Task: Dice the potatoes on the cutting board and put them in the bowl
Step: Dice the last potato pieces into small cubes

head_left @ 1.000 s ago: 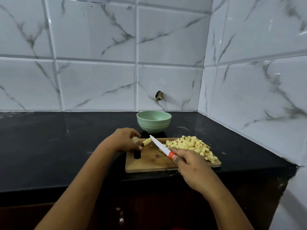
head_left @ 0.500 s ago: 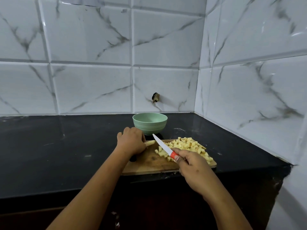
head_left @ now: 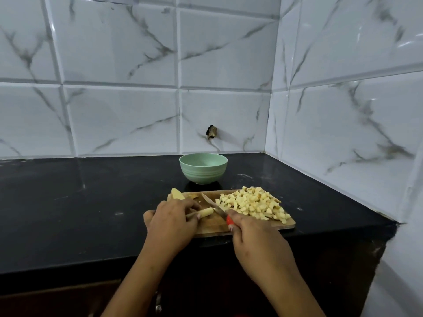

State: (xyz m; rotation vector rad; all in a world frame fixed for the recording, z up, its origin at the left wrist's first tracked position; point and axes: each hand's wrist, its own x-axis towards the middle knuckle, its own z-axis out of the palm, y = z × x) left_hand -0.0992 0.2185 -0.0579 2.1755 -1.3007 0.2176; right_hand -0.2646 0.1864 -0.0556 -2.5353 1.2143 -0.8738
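Left-hand fingers now pin a pale potato stick flat on the wooden cutting board; a second ago they held it higher. The right hand grips the red-handled knife, blade at the stick, so dicing's still going. Diced potato pile sits far-right on the board, and the green bowl on the black bench looks empty.

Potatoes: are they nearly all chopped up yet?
Mostly. A big pile of cubes sits on the right of the board. Right now the left hand pins a potato strip while the right hand holds the knife against it. A bigger piece waits at the board's back left corner. The bowl looks empty, so nothing has gone in.
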